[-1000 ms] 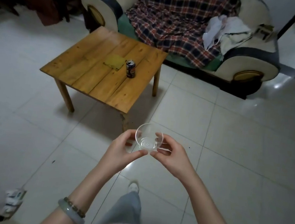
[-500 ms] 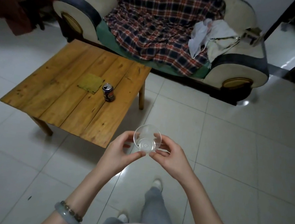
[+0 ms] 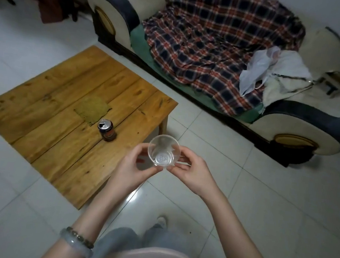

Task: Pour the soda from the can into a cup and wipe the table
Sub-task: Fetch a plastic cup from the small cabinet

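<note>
on your far left, the wooden counter (image 3: 43, 126) stands on pale floor tiles (image 3: 274, 195), its near corner reaching toward your legs. a flat, olive-yellow cloth (image 3: 93, 108) lies on its planks, spread out and unfolded. just right of the cloth's near corner stands the soda can (image 3: 107, 129) — upright, dark-sided, its silver top facing you, well inside the counter's right edge.

your left hand (image 3: 132, 167) comes next, a pale bangle and a beaded bracelet (image 3: 78, 244) on its wrist. its fingers (image 3: 140, 153) curl around the left wall of the clear plastic cup (image 3: 163, 153), thumb pressed near the base. the cup is held in the air, upright and tipped slightly so you look down into it; it appears empty. it hangs over the floor just off the counter's right edge, near the can but apart from it.

your right hand (image 3: 192, 170) mirrors the left — its fingers close on the cup's right wall, thumb at the bottom rim, so both hands share the grip.

beyond, a sofa (image 3: 297, 127) carries a plaid blanket (image 3: 207, 47) and a white plastic bag (image 3: 257, 73).
</note>
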The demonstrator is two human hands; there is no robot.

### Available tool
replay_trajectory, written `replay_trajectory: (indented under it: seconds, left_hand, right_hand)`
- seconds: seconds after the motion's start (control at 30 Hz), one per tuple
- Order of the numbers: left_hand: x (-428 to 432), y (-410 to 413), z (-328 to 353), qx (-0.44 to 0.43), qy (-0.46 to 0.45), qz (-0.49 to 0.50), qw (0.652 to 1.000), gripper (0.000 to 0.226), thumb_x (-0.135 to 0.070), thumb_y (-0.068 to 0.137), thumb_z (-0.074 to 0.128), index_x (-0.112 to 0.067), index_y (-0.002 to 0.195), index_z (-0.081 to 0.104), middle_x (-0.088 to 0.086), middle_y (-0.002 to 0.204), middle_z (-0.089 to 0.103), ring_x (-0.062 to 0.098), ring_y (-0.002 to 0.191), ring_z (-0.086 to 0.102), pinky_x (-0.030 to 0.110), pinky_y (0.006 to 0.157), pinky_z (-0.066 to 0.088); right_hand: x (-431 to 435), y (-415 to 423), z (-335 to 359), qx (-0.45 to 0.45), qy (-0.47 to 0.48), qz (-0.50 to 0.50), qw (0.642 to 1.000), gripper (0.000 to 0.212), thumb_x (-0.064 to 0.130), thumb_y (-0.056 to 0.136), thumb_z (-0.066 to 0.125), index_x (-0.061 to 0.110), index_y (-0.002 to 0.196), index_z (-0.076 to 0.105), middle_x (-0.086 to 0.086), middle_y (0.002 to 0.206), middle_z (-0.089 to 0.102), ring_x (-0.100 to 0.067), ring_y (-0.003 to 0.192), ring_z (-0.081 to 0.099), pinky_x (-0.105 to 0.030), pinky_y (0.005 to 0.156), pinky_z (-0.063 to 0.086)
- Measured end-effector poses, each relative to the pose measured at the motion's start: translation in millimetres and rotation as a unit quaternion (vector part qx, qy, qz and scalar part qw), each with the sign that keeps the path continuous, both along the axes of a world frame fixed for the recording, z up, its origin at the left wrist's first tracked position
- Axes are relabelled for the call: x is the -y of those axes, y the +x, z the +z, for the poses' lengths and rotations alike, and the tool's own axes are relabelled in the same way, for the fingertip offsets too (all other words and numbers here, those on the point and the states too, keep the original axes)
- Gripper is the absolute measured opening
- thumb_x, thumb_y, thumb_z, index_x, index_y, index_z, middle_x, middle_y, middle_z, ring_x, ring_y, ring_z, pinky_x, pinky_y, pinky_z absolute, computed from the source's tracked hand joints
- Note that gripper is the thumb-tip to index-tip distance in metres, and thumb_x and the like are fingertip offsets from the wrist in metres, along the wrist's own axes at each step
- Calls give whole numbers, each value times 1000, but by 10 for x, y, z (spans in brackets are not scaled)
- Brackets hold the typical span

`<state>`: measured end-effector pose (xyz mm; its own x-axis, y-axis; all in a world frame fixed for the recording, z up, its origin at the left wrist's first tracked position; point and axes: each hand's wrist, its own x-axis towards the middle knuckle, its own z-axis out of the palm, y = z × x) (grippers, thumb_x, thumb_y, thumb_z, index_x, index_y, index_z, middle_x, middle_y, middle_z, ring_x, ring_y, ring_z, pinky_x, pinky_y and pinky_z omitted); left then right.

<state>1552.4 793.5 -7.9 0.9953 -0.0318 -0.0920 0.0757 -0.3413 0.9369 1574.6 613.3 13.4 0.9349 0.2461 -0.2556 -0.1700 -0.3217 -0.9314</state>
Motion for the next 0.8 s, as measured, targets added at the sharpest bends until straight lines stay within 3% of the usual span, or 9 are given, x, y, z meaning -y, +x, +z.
replay_trajectory:
  seconds: [0.2, 0.3, 0.4, 0.47, 0.6, 0.7, 0.8]
  left_hand:
    - [211, 620, -59, -14, -6, 72, 997, 49, -25, 70, 81, -33, 110, 55, -19, 107, 62, -2, 97, 57, 13, 80, 43]
    - [229, 904, -124, -20, -8, 101, 995, 52, -39, 65, 81, -36, 110, 54, -21, 106, 62, 2, 98, 59, 21, 83, 46]
    - [243, 1188, -178, -23, -16, 139, 990, 50, -55, 59, 72, -44, 104, 54, -29, 103, 62, -1, 97, 59, 15, 81, 46]
    - [217, 1409, -225, -23, -14, 159, 987, 48, -52, 61, 74, -46, 103, 53, -33, 103, 60, -3, 96, 59, 13, 80, 45]
    - [115, 1911, -301, -13, 1, 202, 979, 49, -41, 65, 80, -45, 105, 53, -30, 104, 61, -3, 98, 59, 22, 85, 48]
    - [19, 2257, -295, -9, 4, 235, 972, 50, -25, 69, 82, -38, 108, 54, -24, 105, 61, -2, 97, 59, 21, 87, 48]
    - [-63, 2521, -301, -18, 14, 259, 965, 49, -24, 70, 81, -38, 108, 53, -24, 106, 60, -3, 95, 59, 17, 84, 47]
  right_hand:
    - [147, 860, -47, -9, 2, 67, 998, 42, 14, 75, 77, 31, 108, 57, 11, 102, 66, -6, 98, 64, -30, 90, 54]
    - [127, 1263, -115, -19, 5, 97, 995, 43, 12, 75, 77, 30, 109, 58, 13, 100, 66, -7, 99, 64, -30, 90, 53]
    - [81, 1667, -211, -33, 12, 123, 992, 46, 8, 75, 76, 25, 113, 58, 9, 101, 66, -10, 100, 64, -30, 91, 53]
    - [31, 1961, -270, -37, 12, 143, 989, 47, 8, 74, 76, 21, 116, 57, 6, 104, 66, -10, 102, 64, -28, 91, 52]
    - [-131, 2605, -360, -35, 1, 187, 982, 52, 7, 76, 75, 12, 123, 55, -3, 113, 65, -12, 105, 63, -27, 90, 53]
    - [-297, 3045, -363, -30, -3, 220, 975, 52, 9, 77, 74, 13, 125, 55, -2, 116, 64, -11, 107, 61, -28, 93, 51]
    - [-430, 3377, -362, -28, -5, 255, 967, 51, 13, 78, 74, 16, 125, 54, 1, 118, 62, -10, 109, 60, -28, 94, 51]
